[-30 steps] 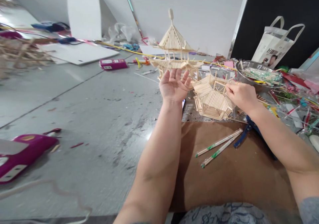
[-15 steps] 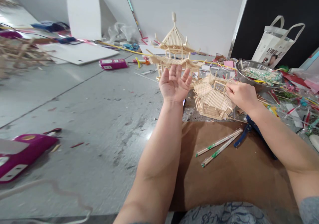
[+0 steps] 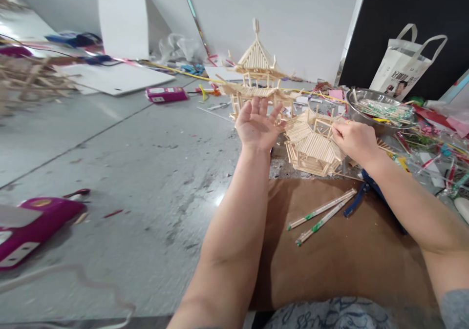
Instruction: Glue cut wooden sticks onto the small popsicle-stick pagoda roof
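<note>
Here, left hand (image 3: 257,126) spread open, palm up, empty; right hand (image 3: 353,138) pinched onto stick roof model (image 3: 311,149).

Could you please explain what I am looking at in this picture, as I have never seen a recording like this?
There is no machine here: a camera worn on a person's head looks down at their own two bare hands. The left hand is open, palm up, holding nothing, in front of a tall stick-built pagoda model. The right hand curls its fingers against a smaller stick roof section; whether it grips is unclear. Both models stand on the grey floor. Nearer lie a brown sheet, wrapped chopsticks and a blue-handled tool. A metal bowl of sticks sits behind.
</note>
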The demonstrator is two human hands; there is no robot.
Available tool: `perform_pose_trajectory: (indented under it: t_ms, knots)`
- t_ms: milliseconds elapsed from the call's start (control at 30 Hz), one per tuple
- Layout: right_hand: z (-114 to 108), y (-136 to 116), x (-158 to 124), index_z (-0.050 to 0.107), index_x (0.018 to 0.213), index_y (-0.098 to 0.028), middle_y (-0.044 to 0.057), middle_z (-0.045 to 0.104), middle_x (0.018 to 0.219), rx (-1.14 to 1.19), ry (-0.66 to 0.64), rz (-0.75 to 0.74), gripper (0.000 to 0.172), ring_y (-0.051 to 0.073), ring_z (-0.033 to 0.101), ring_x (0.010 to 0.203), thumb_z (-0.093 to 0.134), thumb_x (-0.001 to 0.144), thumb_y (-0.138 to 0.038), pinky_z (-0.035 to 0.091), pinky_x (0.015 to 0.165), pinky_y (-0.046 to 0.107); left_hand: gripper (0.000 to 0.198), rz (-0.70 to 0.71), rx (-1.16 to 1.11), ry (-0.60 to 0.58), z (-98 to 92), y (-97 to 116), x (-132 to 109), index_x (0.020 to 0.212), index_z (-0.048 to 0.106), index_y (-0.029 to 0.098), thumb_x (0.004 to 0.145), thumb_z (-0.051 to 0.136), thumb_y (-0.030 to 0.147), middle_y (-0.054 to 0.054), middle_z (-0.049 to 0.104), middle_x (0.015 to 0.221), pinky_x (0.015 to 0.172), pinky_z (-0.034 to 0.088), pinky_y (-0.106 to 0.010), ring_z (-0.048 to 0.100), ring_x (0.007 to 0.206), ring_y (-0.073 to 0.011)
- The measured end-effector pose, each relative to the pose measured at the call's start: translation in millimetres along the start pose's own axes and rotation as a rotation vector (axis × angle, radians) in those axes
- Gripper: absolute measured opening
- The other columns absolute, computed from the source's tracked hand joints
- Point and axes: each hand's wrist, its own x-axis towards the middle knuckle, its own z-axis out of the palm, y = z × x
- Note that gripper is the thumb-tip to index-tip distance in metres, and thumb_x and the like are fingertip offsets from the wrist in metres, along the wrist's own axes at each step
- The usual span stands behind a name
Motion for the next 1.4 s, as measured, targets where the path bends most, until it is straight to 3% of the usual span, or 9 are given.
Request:
perform_pose_trajectory:
  t_ms: [333,533,767,1067,1200,1400]
  knots:
    - [-1,0,0,0.068,0.082,-0.023,0.005,0.065,0.073,0.003,0.006,0.010,0.032,0.013,0.050,0.058,0.037,0.085,-0.031,0.017,0.051,0.028,0.022,-0.006,-0.045,0.027,-4.0,-2,3,0.084,0.057,0.023,0.080,0.043,0.038,-0.006,0.062,0.106,0.075,0.049,-0.040,0.057,0.106,-0.0279]
    - [2,1,0,0.068,0.080,-0.022,0.005,0.065,0.073,0.015,0.026,-0.001,0.034,0.013,0.049,0.058,0.036,0.085,-0.031,0.018,0.051,0.028,0.024,-0.017,-0.096,0.077,-7.3,-2,6,0.083,0.055,0.022,0.079,0.040,0.040,-0.003,0.059,0.111,0.080,0.046,-0.048,0.058,0.104,-0.0265]
    - [-1,0,1,0.069,0.080,-0.022,0.004,0.064,0.071,0.015,0.009,-0.003,0.033,0.013,0.049,0.058,0.037,0.085,-0.030,0.019,0.051,0.027,0.023,0.004,-0.036,0.137,-23.7,-3,15,0.084,0.056,0.024,0.078,0.042,0.041,-0.007,0.061,0.108,0.081,0.048,-0.041,0.057,0.105,-0.0244]
    - [-1,0,2,0.068,0.076,-0.021,0.004,0.064,0.069,0.021,0.019,0.000,0.034,0.012,0.048,0.055,0.037,0.085,-0.030,0.017,0.050,0.027,0.032,-0.059,0.000,0.162,-40.1,-15,21,0.095,0.054,0.020,0.080,0.039,0.045,-0.008,0.049,0.129,0.103,0.032,-0.043,0.047,0.120,-0.0225]
    - [-2,1,3,0.068,0.076,-0.021,0.004,0.063,0.069,0.036,0.003,0.010,0.032,0.012,0.048,0.057,0.038,0.084,-0.030,0.017,0.051,0.027,0.030,-0.069,0.018,0.196,-39.1,-16,22,0.093,0.053,0.019,0.081,0.039,0.043,-0.008,0.047,0.131,0.101,0.036,-0.040,0.047,0.119,-0.0217]
    - [-1,2,3,0.067,0.076,-0.020,0.004,0.063,0.069,0.048,-0.002,0.005,0.030,0.012,0.048,0.058,0.039,0.083,-0.028,0.018,0.051,0.027,0.023,-0.130,0.050,0.360,-31.3,-17,22,0.087,0.053,0.018,0.079,0.040,0.034,-0.009,0.056,0.112,0.087,0.046,-0.031,0.056,0.103,-0.0184]
